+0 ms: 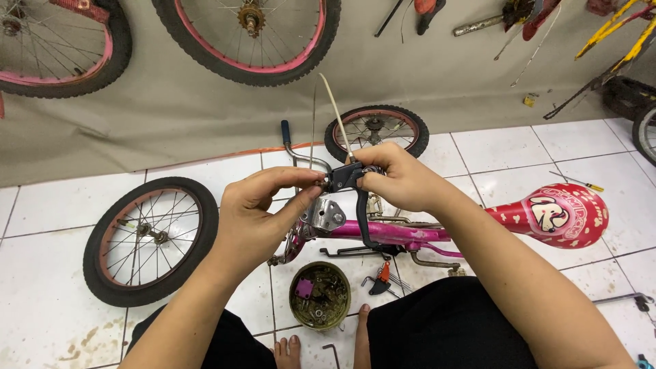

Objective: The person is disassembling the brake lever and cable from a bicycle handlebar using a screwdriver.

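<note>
Left hand (256, 212): your fingers pinch narrow on the lever's near end, steadying it.
Right hand (403, 181): your fingers wrap the black brake lever (345, 176), held up at centre so the cable is easy to reach.
Cable (336, 115): pale strand rising toward 12 o'clock from the lever.
Pink bike frame (403, 232): lying on the floor just below your hands.
Seat (557, 215): at 3 o'clock, red-pink with a white cartoon patch.
Tin (320, 295): round, at 6 o'clock, holding small parts within reach.
Wheel (150, 239): flat at 9 o'clock.

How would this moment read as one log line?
left hand: pinching brake lever end | right hand: gripping lever | pink bike frame: on floor below | parts tin: near feet
</note>
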